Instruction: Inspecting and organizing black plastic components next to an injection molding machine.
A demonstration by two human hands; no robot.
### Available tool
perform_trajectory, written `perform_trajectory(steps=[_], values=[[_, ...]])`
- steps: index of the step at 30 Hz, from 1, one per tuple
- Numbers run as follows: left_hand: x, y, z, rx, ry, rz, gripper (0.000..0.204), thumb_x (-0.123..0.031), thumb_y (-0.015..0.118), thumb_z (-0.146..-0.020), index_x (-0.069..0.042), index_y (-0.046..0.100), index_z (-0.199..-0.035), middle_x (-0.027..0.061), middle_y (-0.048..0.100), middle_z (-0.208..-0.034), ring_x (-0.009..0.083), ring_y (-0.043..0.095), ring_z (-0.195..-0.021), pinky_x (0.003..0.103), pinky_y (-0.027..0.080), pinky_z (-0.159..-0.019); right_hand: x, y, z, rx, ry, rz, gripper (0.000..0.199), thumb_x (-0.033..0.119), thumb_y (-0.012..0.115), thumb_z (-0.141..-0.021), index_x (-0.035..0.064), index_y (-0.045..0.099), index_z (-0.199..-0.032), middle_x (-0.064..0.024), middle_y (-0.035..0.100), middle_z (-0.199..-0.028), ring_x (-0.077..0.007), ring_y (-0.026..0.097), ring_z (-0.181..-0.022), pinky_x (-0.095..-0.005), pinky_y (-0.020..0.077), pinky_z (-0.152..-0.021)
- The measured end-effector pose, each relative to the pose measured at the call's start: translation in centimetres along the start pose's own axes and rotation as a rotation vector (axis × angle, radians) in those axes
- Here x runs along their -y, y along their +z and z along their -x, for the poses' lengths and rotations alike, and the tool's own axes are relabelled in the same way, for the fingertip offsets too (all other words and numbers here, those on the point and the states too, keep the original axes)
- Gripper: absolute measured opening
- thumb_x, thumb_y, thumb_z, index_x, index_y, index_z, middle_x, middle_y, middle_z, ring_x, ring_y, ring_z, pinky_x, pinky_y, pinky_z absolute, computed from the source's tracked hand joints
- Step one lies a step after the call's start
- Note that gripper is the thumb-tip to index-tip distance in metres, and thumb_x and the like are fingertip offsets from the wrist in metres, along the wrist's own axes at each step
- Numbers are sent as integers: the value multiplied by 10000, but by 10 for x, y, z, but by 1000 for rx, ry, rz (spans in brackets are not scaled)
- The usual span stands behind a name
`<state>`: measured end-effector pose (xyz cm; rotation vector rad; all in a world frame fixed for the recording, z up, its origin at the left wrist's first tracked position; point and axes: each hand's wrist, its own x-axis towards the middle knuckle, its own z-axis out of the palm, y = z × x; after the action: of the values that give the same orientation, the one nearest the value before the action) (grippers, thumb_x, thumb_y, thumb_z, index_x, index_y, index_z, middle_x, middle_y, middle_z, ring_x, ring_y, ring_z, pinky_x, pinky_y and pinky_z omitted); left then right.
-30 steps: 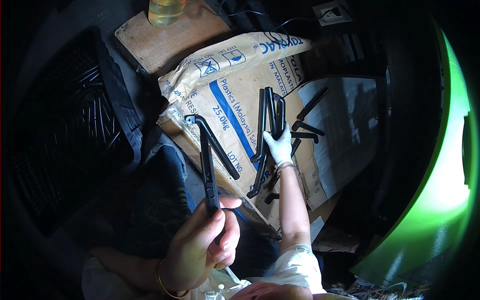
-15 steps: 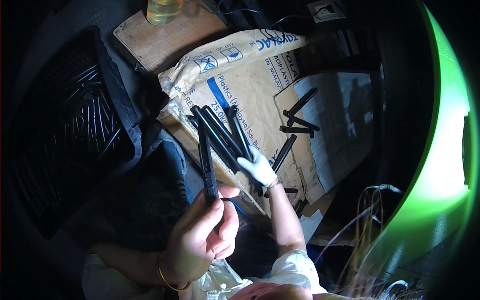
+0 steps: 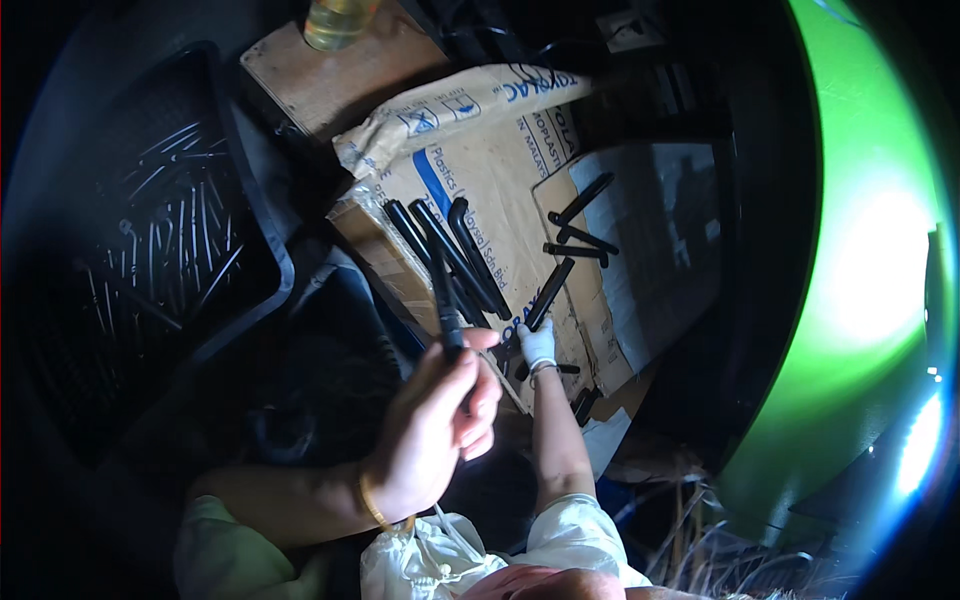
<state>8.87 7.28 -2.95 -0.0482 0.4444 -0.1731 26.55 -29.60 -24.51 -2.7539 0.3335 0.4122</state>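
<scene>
Three black bars (image 3: pixel 475 247) lie side by side on the left part of a brown paper sack (image 3: pixel 500 150). Above the sack's lower left part, the bare left hand (image 3: pixel 437 412) is clamped on a slim, black, knife-like tool (image 3: pixel 449 315). Over the sack's lower right, the white-gloved right hand (image 3: pixel 538 345) is at the lower end of a single black bar (image 3: pixel 551 293); whether its fingers close on that bar I cannot tell. More black bars (image 3: pixel 587 240) lie crossed at the sack's right edge, reaching onto a grey sheet (image 3: pixel 665 270). The sack bears a blue stripe (image 3: pixel 432 175), blue and dark lettering, and boxed pictograms along its far fold. Left of the sack, a black crate (image 3: pixel 281 272) holds many slim, dark, shiny pieces (image 3: pixel 195 235). Beyond the sack's far left corner, a container of yellowish liquid (image 3: pixel 338 24) stands on a wooden board (image 3: pixel 340 82).
</scene>
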Motion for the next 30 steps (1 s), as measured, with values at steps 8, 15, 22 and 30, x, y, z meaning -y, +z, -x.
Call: perform_trajectory(steps=[8,15,22,30], values=[[52,10,-19,149,-104,-194,244,-274,374,-1054,-87,507,-1137,-11,473,-767,52,392,-542,206,355,-486,-124,-36,-36,-9,-206,68,361,221,601,-869,89,604,-1204,-209,601,-1164,-379,566,-1111,-412,464,-943],[99,-20,-44,361,-22,-875,219,-245,398,-1035,-74,524,-1088,-19,505,-766,59,431,-557,221,379,-474,-19,-88,119,234,17,-528,465,436,460,-999,34,604,-1182,-127,626,-1116,-248,574,-1105,-380,452,-946],[117,-30,-35,841,-295,-1455,243,-254,430,-1020,-43,542,-1066,9,571,-814,105,544,-586,270,488,-534,65,-134,257,197,-287,-854,610,488,325,-1039,-29,549,-1273,-97,615,-1155,-178,569,-1055,-322,434,-956],[116,-62,9,861,-396,-1851,306,-326,463,-1017,-48,559,-1102,45,628,-914,143,613,-720,305,558,-630,43,-98,322,169,-386,-942,304,224,507,-1003,-16,633,-1140,-90,660,-1060,-160,618,-954,-279,490,-856]])
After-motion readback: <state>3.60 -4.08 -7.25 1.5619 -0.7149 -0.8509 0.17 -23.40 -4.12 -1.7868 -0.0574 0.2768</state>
